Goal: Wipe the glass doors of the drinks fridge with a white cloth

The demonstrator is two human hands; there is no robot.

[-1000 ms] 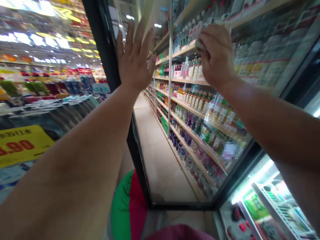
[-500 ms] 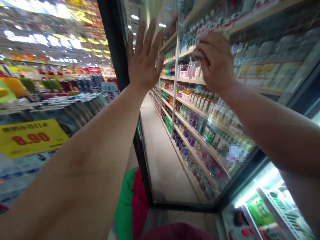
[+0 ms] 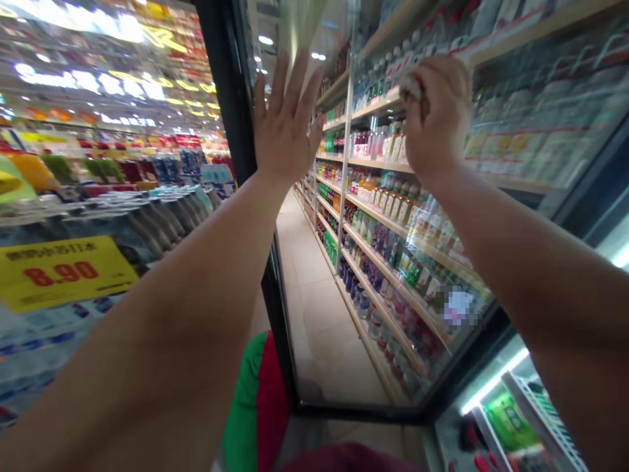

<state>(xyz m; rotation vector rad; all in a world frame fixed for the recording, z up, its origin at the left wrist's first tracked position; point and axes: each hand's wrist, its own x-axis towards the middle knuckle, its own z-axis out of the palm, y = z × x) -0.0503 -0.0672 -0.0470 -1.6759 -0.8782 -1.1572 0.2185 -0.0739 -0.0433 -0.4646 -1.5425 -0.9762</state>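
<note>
A black-framed glass door (image 3: 334, 354) stands open in front of me. My left hand (image 3: 287, 128) lies with spread fingers against the upper part of the pane, beside the left frame bar. Higher up on the right, my right hand (image 3: 439, 121) is closed round a crumpled whitish cloth (image 3: 413, 88) at the glass. Only a bunched edge of that cloth pokes out past the thumb and fingers; the rest is hidden in the grip.
Shelves of bottled drinks (image 3: 388, 196) run behind the glass along a tiled aisle (image 3: 314, 295). A lit cooler with a green package (image 3: 508, 419) is at lower right. Stacked bottles with a yellow price sign (image 3: 69, 272) stand left. Green and red fabric (image 3: 258, 400) shows below the door.
My right hand with the cloth has shifted a little to the right across the glass, and its wrist has turned more upright. My left hand stays spread on the pane.
</note>
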